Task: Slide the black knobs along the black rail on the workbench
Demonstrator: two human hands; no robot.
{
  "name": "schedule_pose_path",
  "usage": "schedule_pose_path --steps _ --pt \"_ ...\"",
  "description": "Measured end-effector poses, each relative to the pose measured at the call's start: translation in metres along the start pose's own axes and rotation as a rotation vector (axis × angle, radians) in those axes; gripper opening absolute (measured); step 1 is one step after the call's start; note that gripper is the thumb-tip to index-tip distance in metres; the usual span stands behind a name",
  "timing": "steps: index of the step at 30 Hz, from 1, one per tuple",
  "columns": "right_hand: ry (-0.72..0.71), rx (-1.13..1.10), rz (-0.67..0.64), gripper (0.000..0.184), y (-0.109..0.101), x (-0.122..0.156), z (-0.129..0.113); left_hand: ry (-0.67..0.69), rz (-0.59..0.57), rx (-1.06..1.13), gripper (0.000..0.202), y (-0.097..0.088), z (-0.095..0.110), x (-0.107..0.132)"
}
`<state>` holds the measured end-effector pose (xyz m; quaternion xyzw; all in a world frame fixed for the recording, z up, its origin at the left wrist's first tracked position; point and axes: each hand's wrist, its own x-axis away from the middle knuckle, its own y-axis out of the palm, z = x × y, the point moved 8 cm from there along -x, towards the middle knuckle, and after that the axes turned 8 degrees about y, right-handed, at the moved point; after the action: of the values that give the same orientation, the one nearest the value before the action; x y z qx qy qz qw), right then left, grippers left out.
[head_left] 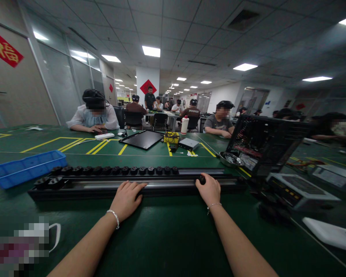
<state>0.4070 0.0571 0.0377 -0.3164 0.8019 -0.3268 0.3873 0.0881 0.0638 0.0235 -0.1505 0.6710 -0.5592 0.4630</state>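
Note:
Before me lies a long black rail unit (83, 195) with metallic strips running along it. My left hand (127, 198) rests on its near edge, fingers stretched over the strip. Farther right, my right hand (210, 187) is closed around a small round black piece (202, 179) on the same rail. I cannot tell if that piece is fixed there. A row of round black pieces (115, 170) fills the far rail from the left to past its middle. Two similar black pieces (55, 182) sit at the near rail's left end.
A blue plastic tray (31, 166) stands left. An open computer case (265, 142), a metal bowl (231, 159) and a power supply (301, 190) stand right. Behind are a flat black panel (142, 139) and a white bottle (184, 125). Co-workers sit across the table.

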Motion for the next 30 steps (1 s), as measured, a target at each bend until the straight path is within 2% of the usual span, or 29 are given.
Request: schedule_pose_path --steps 30 --pt "0.025 0.006 -0.026 0.030 0.0014 -0.0013 0.0011 0.011 -0.012 -0.020 0.039 0.0012 0.0000 0.0005"
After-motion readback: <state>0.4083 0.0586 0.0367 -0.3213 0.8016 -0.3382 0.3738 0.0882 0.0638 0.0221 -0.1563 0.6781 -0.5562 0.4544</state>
